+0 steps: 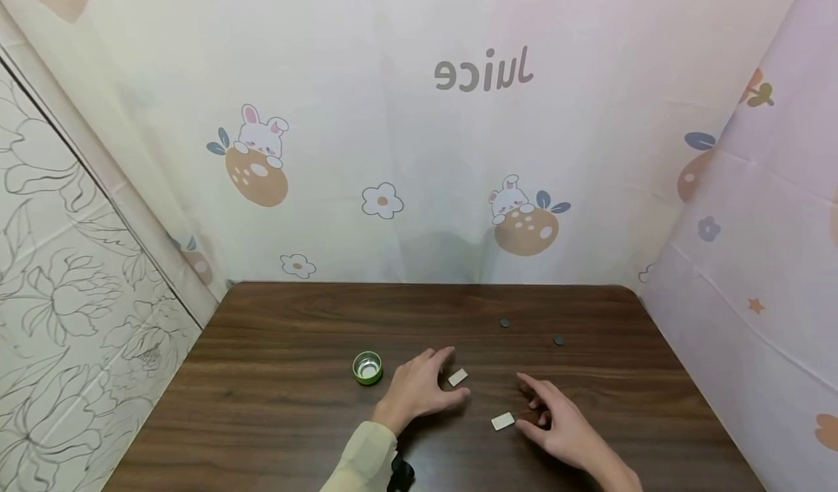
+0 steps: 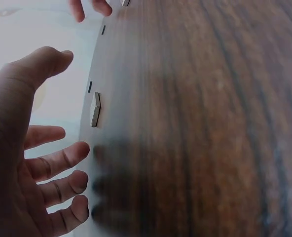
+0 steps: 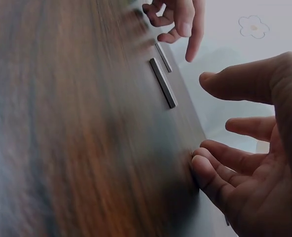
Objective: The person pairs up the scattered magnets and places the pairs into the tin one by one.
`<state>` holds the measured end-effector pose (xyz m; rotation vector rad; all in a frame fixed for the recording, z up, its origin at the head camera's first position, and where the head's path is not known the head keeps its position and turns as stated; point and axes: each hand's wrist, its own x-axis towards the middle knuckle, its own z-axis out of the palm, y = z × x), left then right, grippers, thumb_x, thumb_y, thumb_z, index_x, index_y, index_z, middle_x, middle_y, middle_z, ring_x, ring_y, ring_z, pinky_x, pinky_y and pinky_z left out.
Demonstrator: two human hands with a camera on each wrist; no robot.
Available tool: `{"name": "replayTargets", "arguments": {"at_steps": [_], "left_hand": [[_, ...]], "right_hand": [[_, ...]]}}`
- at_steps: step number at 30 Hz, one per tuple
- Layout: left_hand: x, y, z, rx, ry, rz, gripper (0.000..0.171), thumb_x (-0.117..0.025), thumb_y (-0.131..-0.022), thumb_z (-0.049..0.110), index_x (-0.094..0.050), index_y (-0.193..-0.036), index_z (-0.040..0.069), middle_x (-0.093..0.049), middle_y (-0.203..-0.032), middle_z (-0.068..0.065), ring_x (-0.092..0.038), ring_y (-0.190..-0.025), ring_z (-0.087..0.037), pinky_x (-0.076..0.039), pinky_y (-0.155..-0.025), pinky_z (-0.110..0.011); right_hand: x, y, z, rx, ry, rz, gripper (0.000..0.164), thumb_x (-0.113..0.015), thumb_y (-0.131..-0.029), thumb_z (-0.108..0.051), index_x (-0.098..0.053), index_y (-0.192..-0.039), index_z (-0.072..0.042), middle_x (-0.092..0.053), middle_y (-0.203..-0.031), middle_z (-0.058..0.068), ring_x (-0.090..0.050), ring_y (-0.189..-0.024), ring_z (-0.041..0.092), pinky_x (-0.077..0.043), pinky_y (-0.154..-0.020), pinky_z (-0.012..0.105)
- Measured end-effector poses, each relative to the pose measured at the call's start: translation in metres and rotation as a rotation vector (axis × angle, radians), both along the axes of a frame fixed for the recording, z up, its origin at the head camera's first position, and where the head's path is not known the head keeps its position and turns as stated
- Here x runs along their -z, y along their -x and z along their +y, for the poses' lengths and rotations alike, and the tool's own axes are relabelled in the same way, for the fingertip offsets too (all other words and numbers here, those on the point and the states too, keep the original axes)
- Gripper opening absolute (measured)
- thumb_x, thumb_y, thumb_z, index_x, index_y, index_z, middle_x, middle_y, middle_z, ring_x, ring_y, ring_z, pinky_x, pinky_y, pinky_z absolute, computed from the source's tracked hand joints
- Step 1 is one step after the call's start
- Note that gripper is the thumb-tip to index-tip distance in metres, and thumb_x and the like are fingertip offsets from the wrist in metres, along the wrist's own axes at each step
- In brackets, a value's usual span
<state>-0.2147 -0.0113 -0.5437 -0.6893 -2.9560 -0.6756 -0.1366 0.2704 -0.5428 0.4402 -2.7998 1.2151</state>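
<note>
Take the round green tin with the silvery inside [image 1: 368,383] as your landmark on the dark brown wood-grain table [image 1: 275,405]. Just to its right, here's your left hand [image 1: 419,386]: empty, thumb and fingers spread, with a small flat cream-white rectangular tile [image 1: 457,378] lying in the gap between them. The left wrist view shows your fingertips apart from it. Farther right of the tin and closer to you lies a second flat cream-white rectangular piece [image 1: 503,421], right by the thumb of your right hand [image 1: 559,423]. That hand looks empty too, fingers loosely bent; whether the thumb grazes the piece, I can't tell. Well right of the tin and farther from you sit a small dark round disc [image 1: 504,323] and its dark grey twin [image 1: 559,340], both untouched.

So it looks like a moment of reaching or of letting go; the pictures don't settle which. If you're picking up, the move calls for low fingertips and a gentle pinch on opposite edges, as both pieces lie flat and thin.
</note>
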Motion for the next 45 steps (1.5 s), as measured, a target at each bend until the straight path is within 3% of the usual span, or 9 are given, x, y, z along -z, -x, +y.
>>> {"name": "replayTargets", "arguments": {"at_steps": [14, 21, 29, 45], "left_hand": [[0.001, 0.001, 0.000, -0.008, -0.015, -0.004, 0.080, -0.066, -0.082, 0.074, -0.058, -0.145, 0.025, -0.069, -0.127, -0.003, -0.070, -0.108, -0.024, -0.057, -0.081, -0.044], [0.003, 0.002, -0.001, -0.015, -0.030, -0.023, 0.078, -0.065, -0.084, 0.075, -0.059, -0.145, 0.026, -0.069, -0.129, -0.002, -0.070, -0.109, -0.024, -0.057, -0.081, -0.046], [0.002, 0.001, -0.001, -0.004, -0.048, -0.018, 0.078, -0.066, -0.082, 0.075, -0.061, -0.142, 0.024, -0.062, -0.095, 0.009, -0.061, -0.082, -0.010, -0.053, -0.070, -0.037], [0.006, 0.002, 0.000, -0.013, -0.038, 0.004, 0.078, -0.064, -0.082, 0.076, -0.062, -0.141, 0.026, -0.065, -0.099, 0.008, -0.064, -0.087, -0.011, -0.054, -0.071, -0.037]], "right_hand": [[0.006, -0.004, -0.012, -0.088, -0.017, 0.122, 0.063, -0.088, -0.081, -0.016, -0.061, -0.137, -0.004, -0.066, -0.117, 0.003, -0.054, -0.087, 0.005, -0.046, -0.064, 0.021], [0.006, -0.004, -0.016, -0.083, -0.054, 0.054, 0.059, -0.086, -0.083, -0.019, -0.064, -0.135, -0.006, -0.065, -0.116, 0.000, -0.054, -0.088, 0.004, -0.044, -0.066, 0.021], [0.007, -0.005, -0.017, -0.085, -0.063, 0.069, 0.051, -0.086, -0.084, -0.018, -0.068, -0.129, -0.004, -0.066, -0.117, -0.001, -0.059, -0.094, 0.009, -0.047, -0.068, 0.022], [0.006, -0.003, -0.024, -0.072, -0.086, 0.015, 0.032, -0.082, -0.087, -0.012, -0.074, -0.118, -0.011, -0.064, -0.112, -0.007, -0.061, -0.097, 0.007, -0.053, -0.080, 0.025]]}}
